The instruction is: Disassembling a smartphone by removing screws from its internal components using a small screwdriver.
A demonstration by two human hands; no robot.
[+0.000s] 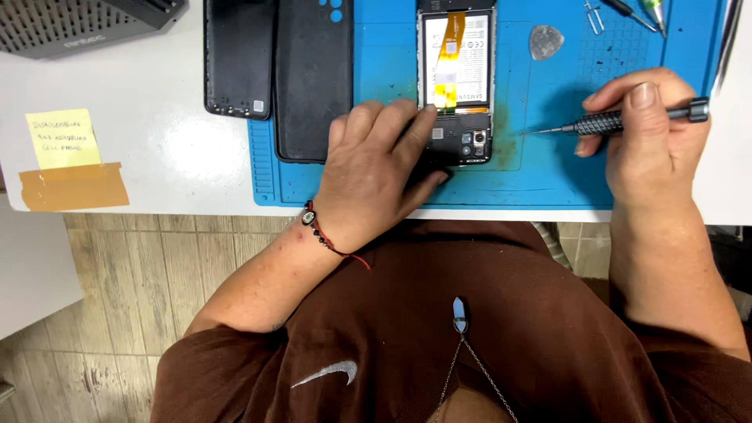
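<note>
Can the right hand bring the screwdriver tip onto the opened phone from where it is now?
Probably yes. The right hand holds the screwdriver with its tip pointing at the opened phone, only bare blue mat between them. The left hand steadies the phone's near left side, leaving the right edge free.

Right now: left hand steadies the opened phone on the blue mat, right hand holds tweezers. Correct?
Not quite. The head view shows the right hand holding a small screwdriver, not tweezers. The left hand does steady the opened phone on the blue mat.
</note>
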